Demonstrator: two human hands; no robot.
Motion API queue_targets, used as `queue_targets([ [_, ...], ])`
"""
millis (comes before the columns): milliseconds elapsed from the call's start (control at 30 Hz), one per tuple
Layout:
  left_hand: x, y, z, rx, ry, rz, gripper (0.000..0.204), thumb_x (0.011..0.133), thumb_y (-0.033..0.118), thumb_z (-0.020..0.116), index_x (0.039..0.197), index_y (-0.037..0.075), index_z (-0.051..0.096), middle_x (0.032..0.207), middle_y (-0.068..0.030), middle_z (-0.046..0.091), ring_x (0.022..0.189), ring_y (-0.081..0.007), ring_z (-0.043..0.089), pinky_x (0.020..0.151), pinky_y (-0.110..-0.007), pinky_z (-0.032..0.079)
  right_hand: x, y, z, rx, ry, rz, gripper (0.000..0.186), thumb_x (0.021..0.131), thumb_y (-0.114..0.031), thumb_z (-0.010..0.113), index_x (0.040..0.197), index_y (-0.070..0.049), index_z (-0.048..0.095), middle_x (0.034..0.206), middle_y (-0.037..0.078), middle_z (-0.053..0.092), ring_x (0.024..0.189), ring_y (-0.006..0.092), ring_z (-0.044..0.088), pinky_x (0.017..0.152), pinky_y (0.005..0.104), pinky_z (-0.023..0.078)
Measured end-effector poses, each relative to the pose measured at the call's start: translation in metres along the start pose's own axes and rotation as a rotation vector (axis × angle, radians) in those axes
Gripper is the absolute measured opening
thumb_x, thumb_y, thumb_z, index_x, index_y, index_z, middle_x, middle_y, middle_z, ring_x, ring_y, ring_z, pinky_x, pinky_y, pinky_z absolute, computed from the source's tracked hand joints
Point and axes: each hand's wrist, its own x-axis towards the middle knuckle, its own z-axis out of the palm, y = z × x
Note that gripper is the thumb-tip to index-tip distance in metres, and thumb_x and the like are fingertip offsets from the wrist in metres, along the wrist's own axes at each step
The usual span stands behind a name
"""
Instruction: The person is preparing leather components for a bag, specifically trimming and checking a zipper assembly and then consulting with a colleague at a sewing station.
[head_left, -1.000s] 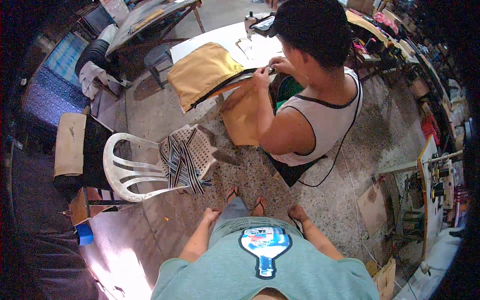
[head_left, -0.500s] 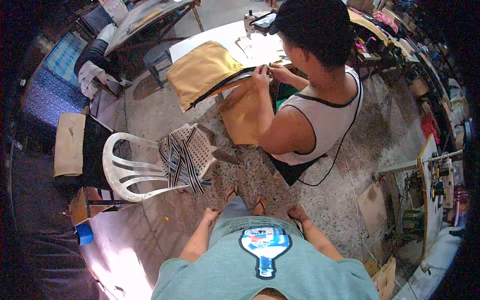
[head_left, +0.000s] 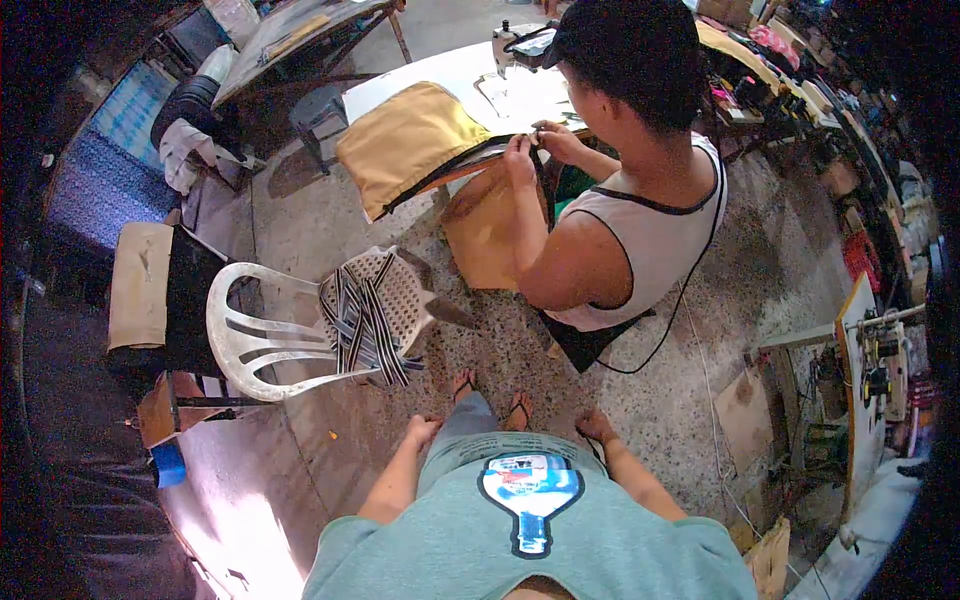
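I stand looking down at my teal shirt with a blue bottle print. My left hand (head_left: 421,431) hangs by my left hip and holds nothing. My right hand (head_left: 596,426) hangs by my right hip, also empty. Between them I see my feet in sandals (head_left: 492,396) on the speckled floor. In front of me a seated person in a white sleeveless top (head_left: 640,240) holds the edge of a mustard-yellow fabric piece (head_left: 410,140) with both hands at a white sewing table (head_left: 440,75). Nearest my left hand is a white plastic chair (head_left: 290,335) with a striped strap on its seat.
A brown fabric piece (head_left: 482,225) hangs below the table. A dark stool with a tan cushion (head_left: 140,285) stands at the left, with a blue cup (head_left: 168,465) on the floor near it. A sewing machine stand (head_left: 870,360) is at the right, and cluttered benches line the far right.
The seated person has shifted slightly while working on the fabric's edge. My hands have stayed at my sides.
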Motion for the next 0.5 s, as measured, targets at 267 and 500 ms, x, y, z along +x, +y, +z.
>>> queue_targets([
  [267,0.015,-0.009,0.004,-0.044,-0.049,0.033,0.022,0.071,0.019,0.064,0.088,0.006,0.068,0.071,-0.0048,0.064,0.06,-0.0129,0.057,0.056,-0.027,0.045,0.005,0.009,0.002,0.179,-0.091,0.121,0.029,0.072,-0.031,0.053,0.063,-0.004,0.061,0.06,0.013,0.061,0.06,0.0265,0.061,0.061,0.0382,0.049],
  [500,-0.008,0.013,-0.002,-0.035,-0.048,0.034,0.021,0.071,0.017,0.063,0.089,0.006,0.068,0.07,-0.0037,0.063,0.058,-0.0112,0.055,0.054,-0.026,0.044,0.007,0.02,0.006,0.076,0.015,-0.037,0.029,0.072,-0.027,0.054,0.061,-0.002,0.06,0.056,0.014,0.058,0.055,0.0249,0.059,0.058,0.0371,0.048],
])
